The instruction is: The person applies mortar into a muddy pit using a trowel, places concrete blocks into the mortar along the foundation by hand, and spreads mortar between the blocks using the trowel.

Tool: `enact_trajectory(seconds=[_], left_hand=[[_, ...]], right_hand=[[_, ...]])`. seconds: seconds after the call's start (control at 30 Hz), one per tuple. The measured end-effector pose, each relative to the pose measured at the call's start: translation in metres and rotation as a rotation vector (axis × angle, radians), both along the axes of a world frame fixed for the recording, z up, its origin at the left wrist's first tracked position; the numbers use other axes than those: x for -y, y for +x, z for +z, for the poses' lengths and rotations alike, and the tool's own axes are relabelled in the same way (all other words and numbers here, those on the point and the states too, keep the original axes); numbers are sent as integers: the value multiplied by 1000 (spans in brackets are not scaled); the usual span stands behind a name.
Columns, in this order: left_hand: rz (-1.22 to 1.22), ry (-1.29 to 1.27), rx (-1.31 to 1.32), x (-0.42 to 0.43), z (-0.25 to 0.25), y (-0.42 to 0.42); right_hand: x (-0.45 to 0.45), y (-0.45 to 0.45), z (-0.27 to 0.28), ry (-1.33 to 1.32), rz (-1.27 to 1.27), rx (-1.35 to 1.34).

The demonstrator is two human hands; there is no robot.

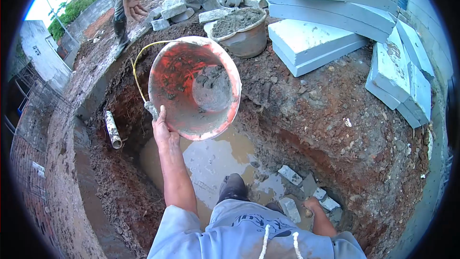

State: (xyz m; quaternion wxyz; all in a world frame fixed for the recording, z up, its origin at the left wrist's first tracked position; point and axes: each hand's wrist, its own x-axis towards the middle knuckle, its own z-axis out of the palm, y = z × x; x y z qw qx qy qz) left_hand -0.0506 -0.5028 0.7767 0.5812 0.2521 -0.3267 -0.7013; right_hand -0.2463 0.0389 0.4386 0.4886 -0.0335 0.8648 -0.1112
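Observation:
My left hand point(164, 127) grips the rim of a red bucket point(194, 88), its mouth facing me. Grey wet mortar clings to the bucket's inside, and a yellow handle loops out on its left. Low at the right, my right hand point(311, 205) is beside grey stone blocks point(290, 175) at the pit's edge; its fingers are too small and partly hidden to make out. Under the bucket lies muddy water point(211, 163), with a dark boot point(233, 187) in it.
A tub of mortar point(244, 38) stands on the bank near rubble stones point(173, 10). Large pale blocks point(311, 43) are stacked at the upper right. A pipe point(113, 129) sticks out at the left. Another person's hand point(133, 4) and boots show at the top.

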Motion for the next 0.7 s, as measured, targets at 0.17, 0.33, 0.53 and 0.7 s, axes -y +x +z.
enact_trajectory(seconds=[0.17, 0.33, 0.53, 0.7], left_hand=[[2, -48, -91, 81, 67, -58], [-107, -107, -221, 215, 111, -88], [-107, -126, -218, 318, 121, -123], [-59, -224, -203, 384, 160, -158]], right_hand=[[-29, 26, -10, -97, -259, -134], [-32, 38, -9, -52, -462, -184], [19, 55, 3, -128, -922, -221], [45, 61, -43, -112, -962, -332]])
